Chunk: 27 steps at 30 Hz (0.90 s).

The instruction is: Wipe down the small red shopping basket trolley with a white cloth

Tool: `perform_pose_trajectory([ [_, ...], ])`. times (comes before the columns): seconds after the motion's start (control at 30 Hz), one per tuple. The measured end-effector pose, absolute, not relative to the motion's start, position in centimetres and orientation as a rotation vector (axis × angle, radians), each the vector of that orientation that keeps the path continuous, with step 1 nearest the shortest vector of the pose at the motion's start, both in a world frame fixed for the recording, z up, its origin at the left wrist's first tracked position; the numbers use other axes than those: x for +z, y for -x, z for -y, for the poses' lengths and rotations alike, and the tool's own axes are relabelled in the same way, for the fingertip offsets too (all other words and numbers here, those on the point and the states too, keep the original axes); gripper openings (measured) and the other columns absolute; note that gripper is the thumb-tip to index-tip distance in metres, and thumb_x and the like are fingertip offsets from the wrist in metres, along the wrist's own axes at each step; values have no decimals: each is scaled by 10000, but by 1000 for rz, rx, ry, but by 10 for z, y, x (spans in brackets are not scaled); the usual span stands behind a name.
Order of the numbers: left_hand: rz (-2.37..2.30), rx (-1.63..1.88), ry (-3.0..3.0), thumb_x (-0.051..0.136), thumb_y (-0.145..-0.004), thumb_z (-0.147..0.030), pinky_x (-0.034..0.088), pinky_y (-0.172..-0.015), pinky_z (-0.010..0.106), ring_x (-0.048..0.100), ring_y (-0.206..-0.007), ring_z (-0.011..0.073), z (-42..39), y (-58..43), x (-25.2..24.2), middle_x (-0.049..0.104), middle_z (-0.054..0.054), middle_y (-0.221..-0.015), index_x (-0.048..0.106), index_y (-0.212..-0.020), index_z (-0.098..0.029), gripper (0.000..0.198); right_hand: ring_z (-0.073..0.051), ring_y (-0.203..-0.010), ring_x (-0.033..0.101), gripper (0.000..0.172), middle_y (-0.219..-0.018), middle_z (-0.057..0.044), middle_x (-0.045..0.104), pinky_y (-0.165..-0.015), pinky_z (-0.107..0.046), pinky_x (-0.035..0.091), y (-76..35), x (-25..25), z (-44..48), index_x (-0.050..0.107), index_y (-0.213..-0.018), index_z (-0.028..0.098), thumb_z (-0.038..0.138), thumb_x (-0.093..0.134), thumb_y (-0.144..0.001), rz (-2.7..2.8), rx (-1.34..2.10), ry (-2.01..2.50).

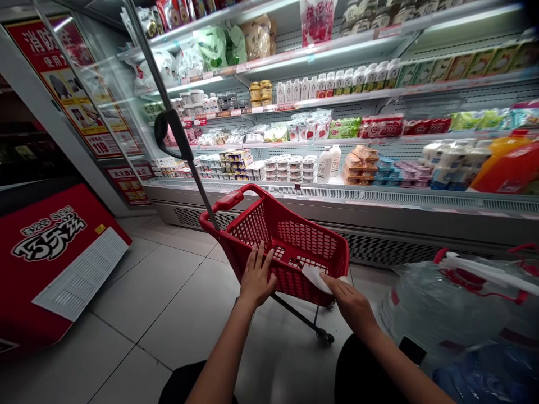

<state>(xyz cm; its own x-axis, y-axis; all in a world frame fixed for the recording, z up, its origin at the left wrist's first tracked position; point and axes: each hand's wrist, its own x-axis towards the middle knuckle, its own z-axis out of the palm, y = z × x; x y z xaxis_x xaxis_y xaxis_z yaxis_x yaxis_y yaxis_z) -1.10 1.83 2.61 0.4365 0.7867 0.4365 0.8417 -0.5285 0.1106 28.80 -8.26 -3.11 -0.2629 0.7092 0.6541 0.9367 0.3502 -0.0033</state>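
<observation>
Right hand (351,303): fingers close together, holding the cloth (315,278) over the near rim of the cart (290,278). Left hand (255,275): fingers moderately spread, holding nothing, laid flat on the near wall with the tips toward the rim.

Caution: the cloth could catch in the wall perforations or slip off the rim, because part of it projects loose beyond the right fingertips. The cart could also roll or swing if pushed harder on the right, because the left hand braces without gripping. The front castor (324,336) rests on smooth floor (168,314); whether any wheel is locked cannot be made out. A hard push away from the body could bring the basket against the lower front edge of the cooler (261,197).

Position: the cart is directly beneath both hands. The cloth sits just short of the near right corner of the basket; the left hand is nearer the left end of the same wall. Beyond the fingers, the handle (229,201) is at the far left corner, apart from both hands. The pole (197,179) rises at the left end. The jugs (450,303) stand to the right of the basket, apart from it.
</observation>
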Motion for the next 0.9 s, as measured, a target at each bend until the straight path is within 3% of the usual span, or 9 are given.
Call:
perform_pose_trajectory([
  [0.17, 1614, -650, 2477, 490, -988, -307, 120, -1293, 538, 94, -1601, 300, -30, 4, 29, 107, 128, -1733, 326, -1616, -171, 663, -212, -1269, 648, 722, -1417, -62, 656, -1119, -442, 527, -309, -33, 89, 296, -1624, 221, -34, 367, -952, 2162, -544, 1264],
  [0.27, 1753, -716, 2424, 440, -1031, -440, 116, -1272, 602, 26, -1597, 357, -22, -22, 18, 72, 184, -1727, 349, -1602, -124, 658, -200, -1281, 639, 728, -1420, -74, 653, -1130, -437, 522, -292, -33, 92, 239, -1639, 202, -31, 365, -961, 2162, -524, 1229],
  [0.33, 1761, -780, 2437, 466, -1021, -491, 138, -1254, 636, -41, -1588, 390, -13, -40, 9, 15, 158, -1736, 378, -1595, -179, 659, -191, -1331, 598, 734, -1462, -82, 617, -1148, -420, 506, -275, -33, 97, 220, -1641, 187, -39, 351, -956, 2192, -474, 1198],
  [0.43, 1808, -862, 2389, 475, -1017, -520, 126, -1240, 669, -94, -1577, 416, -2, -50, 0, -37, 132, -1742, 415, -1579, -221, 639, -178, -1393, 537, 709, -1505, -79, 575, -1178, -407, 473, -264, -33, 101, 249, -1634, 197, -21, 345, -967, 2303, -345, 1084],
  [0.53, 1839, -868, 2329, 459, -1024, -530, 95, -1243, 667, -49, -1585, 409, 2, -35, 0, -43, 157, -1737, 425, -1573, -191, 646, -168, -1376, 553, 658, -1482, -58, 601, -1177, -418, 471, -289, -32, 87, 347, -1603, 246, 13, 355, -987, 2358, -235, 1006],
  [0.73, 1794, -831, 2394, 503, -1005, -357, 140, -1251, 640, -16, -1591, 389, -7, 5, 2, -65, 152, -1735, 355, -1604, -176, 643, -190, -1338, 592, 638, -1453, -66, 628, -1157, -480, 486, -346, -37, 43, 441, -1553, 244, -2, 344, -972, 2227, -314, 1177],
  [0.9, 1827, -822, 2327, 459, -1009, -256, 173, -1261, 614, 55, -1595, 362, -17, 1, 2, 39, 134, -1742, 386, -1590, -181, 590, -208, -1384, 548, 732, -1469, -67, 613, -1169, -476, 477, -264, -46, 69, 382, -1589, 218, -45, 345, -907, 2149, -333, 1246],
])
